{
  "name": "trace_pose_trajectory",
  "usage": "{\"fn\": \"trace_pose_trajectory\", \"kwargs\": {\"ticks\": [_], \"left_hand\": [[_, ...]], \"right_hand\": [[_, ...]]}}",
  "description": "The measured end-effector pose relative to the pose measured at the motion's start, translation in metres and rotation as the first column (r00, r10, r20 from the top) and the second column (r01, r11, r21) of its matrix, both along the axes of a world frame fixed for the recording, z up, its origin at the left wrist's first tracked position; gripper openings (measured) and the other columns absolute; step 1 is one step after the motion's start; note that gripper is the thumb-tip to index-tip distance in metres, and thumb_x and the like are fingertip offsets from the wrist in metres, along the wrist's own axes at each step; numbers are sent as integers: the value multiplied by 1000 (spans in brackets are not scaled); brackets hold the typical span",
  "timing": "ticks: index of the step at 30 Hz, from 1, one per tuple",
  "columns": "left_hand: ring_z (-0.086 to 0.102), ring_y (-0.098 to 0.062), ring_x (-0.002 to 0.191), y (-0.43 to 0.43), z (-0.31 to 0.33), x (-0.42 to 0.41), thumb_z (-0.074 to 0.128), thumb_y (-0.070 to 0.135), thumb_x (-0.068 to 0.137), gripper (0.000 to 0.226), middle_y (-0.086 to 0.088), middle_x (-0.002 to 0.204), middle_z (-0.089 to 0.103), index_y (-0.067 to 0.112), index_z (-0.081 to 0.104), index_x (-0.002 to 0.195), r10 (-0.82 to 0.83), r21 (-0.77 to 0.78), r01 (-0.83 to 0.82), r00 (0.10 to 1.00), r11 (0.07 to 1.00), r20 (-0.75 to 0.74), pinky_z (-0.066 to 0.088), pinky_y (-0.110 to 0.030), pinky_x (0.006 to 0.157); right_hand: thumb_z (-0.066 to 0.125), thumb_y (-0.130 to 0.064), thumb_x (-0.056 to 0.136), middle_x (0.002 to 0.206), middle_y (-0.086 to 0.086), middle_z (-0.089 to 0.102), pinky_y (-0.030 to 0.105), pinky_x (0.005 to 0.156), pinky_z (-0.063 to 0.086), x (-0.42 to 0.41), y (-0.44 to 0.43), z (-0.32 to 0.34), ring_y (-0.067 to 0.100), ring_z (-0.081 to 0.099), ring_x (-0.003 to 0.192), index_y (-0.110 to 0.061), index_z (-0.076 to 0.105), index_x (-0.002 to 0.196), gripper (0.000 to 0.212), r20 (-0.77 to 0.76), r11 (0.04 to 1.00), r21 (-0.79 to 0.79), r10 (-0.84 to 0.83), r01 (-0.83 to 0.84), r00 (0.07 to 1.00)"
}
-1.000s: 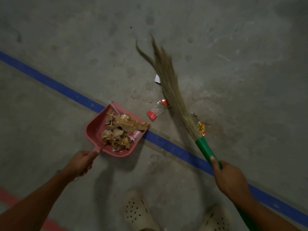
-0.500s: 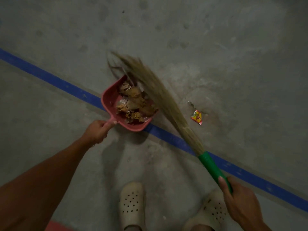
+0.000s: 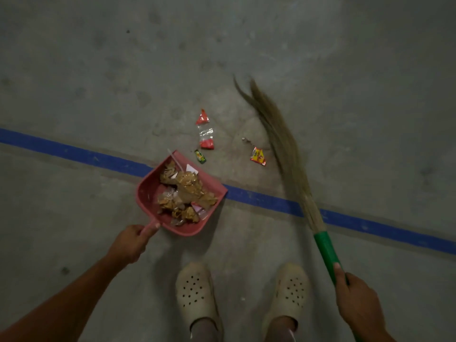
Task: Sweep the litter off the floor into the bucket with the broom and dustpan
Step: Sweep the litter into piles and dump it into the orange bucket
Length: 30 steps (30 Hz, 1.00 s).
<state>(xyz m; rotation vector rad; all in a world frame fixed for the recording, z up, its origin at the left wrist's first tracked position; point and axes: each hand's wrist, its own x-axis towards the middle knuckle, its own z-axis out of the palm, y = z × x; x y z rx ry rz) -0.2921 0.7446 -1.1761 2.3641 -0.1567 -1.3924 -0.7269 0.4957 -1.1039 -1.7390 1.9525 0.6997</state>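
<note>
My left hand grips the handle of a pink dustpan that rests on the concrete floor across a blue line, its mouth facing up-right and full of brown leaves and scraps. My right hand holds the green handle of a grass broom, whose bristles reach up-left on the floor, right of the litter. Beyond the pan's mouth lie a red-and-clear wrapper, a small green wrapper and a red-yellow wrapper. No bucket is in view.
A blue painted line crosses the grey concrete floor from left to lower right. My two feet in cream clogs stand just behind the dustpan and broom. A tiny metal bit lies near the bristles.
The broom swept left over the dustpan, then swung back out to the right. The red-and-clear wrapper now lies further up from the pan, and a small green wrapper shows beside the pan's mouth.
</note>
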Motion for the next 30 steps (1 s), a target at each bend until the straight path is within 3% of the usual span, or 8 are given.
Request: {"fn": "trace_pose_trajectory", "kwargs": {"ticks": [3, 7, 11, 16, 21, 25, 30], "left_hand": [[39, -15, 37, -24, -11, -16, 57, 70, 82, 62, -5, 51, 49, 9, 56, 71, 43, -15, -44, 999, 999, -11, 32, -24, 41], [42, -16, 44, -54, -36, -42, 55, 65, 93, 65, -7, 58, 51, 0, 65, 88, 77, -33, -78, 997, 996, -21, 33, -24, 40], [45, -16, 42, -72, -48, -64, 55, 66, 93, 60, -10, 60, 53, 8, 55, 76, 103, -55, -102, 994, 993, 30, 34, -22, 38], [45, -17, 44, -69, -47, -72, 57, 64, 92, 56, -9, 61, 52, 11, 53, 75, 172, -49, -172, 985, 984, -7, 36, -24, 41], [45, -17, 45, -51, -41, -73, 58, 62, 92, 56, -10, 62, 52, 10, 54, 76, 275, -49, -275, 961, 960, -14, 35, -25, 41], [41, -15, 41, -38, -34, -67, 57, 60, 94, 55, -9, 59, 50, 9, 52, 75, 334, -59, -334, 942, 941, -9, 33, -24, 40], [40, -14, 42, -31, -29, -47, 55, 64, 93, 57, -7, 59, 50, 10, 52, 77, 366, -38, -366, 931, 930, -4, 32, -23, 41]], "right_hand": [[8, -71, 91, 75, 10, 64, 36, 73, 52, 6, 8, -12, 26, 62, 71, -16, 63, 77, 79, -33, 996, 90, -4, 7, 999], [15, -67, 97, 74, 5, 64, 33, 67, 50, 24, 23, -30, 20, 61, 69, -19, 62, 77, 70, 57, 990, 122, 67, -74, 996], [19, -66, 99, 71, 1, 62, 29, 61, 48, 40, 32, -35, 16, 60, 66, -21, 58, 77, 63, 135, 976, 131, 159, -177, 978], [13, -75, 89, 71, -1, 63, 31, 64, 51, 27, 27, -17, 14, 61, 67, -25, 55, 81, 66, 185, 960, 112, 231, -255, 955], [8, -77, 80, 70, 1, 62, 34, 63, 46, 31, -4, 4, 17, 59, 67, -24, 54, 81, 70, 176, 952, 61, 284, -299, 942], [13, -68, 91, 67, 6, 59, 30, 57, 41, 74, -51, -6, 19, 57, 63, -19, 55, 73, 67, 233, 944, -21, 326, -331, 916], [21, -63, 102, 71, 12, 62, 33, 63, 44, 150, -108, -46, 26, 59, 66, -12, 59, 72, 70, 291, 924, -4, 368, -383, 883]]}}
